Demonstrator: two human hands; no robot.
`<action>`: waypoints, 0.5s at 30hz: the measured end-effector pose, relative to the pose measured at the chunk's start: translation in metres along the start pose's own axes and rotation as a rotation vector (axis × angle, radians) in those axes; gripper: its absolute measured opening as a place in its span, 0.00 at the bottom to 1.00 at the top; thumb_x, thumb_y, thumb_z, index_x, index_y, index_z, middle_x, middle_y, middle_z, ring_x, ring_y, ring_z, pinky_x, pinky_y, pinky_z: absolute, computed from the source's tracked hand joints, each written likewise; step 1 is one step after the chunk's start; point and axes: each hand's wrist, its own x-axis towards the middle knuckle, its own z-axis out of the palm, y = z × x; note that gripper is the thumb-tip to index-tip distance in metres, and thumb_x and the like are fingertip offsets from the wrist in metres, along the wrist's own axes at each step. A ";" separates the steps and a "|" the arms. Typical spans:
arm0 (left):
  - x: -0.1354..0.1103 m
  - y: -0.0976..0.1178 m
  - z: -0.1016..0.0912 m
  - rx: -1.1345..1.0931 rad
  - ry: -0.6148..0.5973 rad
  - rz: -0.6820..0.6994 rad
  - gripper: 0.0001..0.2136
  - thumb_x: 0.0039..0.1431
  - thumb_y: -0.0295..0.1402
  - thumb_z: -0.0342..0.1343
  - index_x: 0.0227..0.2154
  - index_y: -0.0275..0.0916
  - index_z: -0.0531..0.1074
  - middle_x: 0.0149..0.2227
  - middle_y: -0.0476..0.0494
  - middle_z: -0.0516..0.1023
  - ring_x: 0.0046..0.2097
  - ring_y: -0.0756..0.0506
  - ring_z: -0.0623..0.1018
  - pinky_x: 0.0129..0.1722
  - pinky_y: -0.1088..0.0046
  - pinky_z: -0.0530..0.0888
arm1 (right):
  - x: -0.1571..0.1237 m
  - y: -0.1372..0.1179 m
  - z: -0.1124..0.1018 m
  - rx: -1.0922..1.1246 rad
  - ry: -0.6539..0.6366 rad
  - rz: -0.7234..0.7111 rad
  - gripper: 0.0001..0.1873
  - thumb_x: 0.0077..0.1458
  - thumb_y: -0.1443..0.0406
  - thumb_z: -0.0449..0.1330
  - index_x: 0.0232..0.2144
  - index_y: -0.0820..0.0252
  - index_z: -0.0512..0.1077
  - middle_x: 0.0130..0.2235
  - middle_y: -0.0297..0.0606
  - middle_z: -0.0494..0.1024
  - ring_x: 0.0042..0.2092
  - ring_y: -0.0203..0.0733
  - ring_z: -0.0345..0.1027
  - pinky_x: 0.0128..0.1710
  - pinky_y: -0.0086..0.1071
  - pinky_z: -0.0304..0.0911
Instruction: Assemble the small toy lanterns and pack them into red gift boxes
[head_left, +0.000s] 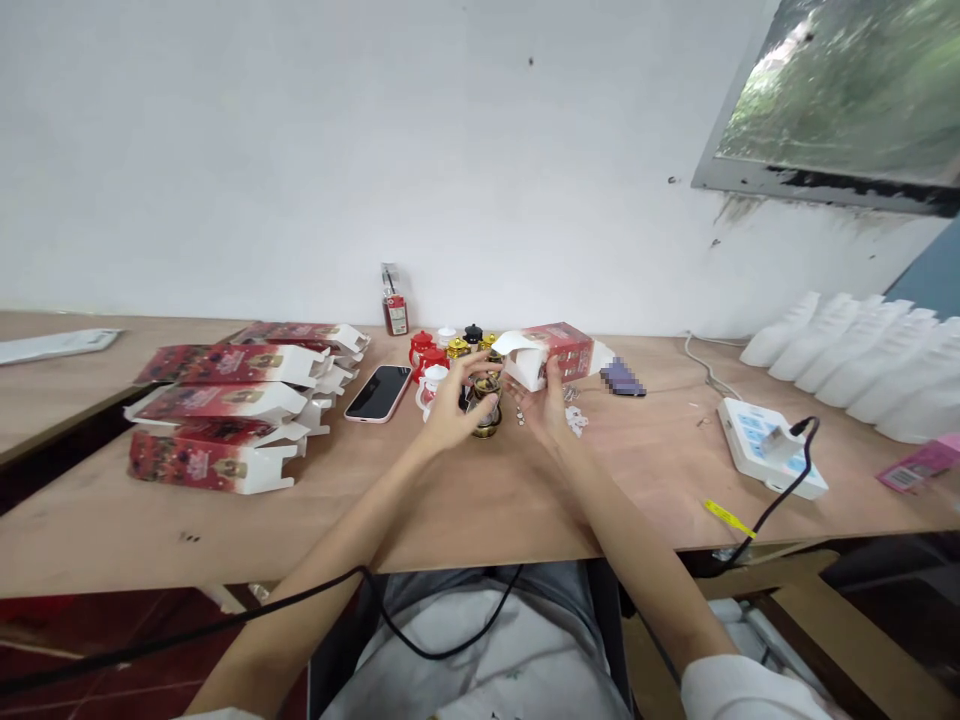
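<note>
Left hand: thumb and fingers curled round small black-and-gold metallic-looking lantern
Right hand: pinching open-ended red-and-white printed cardboard box

- Bright overall, soft even light; source unclear.
- Window far up-right of right hand's grip: white glare, smeared greenery.
- Faint shadow on tabletop below grip; floor low left, dim.
- Box in grip: print soft, unreadable.
- Purple item just right of grip: pixelated.
- White objects far right of grip: wide-angle stretch, leaning.
</note>
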 end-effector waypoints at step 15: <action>-0.008 -0.004 0.011 0.729 -0.054 0.340 0.29 0.55 0.28 0.46 0.61 0.35 0.53 0.52 0.32 0.70 0.47 0.38 0.70 0.44 0.62 0.63 | -0.004 0.004 0.003 -0.048 -0.030 -0.008 0.24 0.43 0.47 0.62 0.38 0.55 0.71 0.39 0.33 0.78 0.39 0.38 0.71 0.37 0.30 0.68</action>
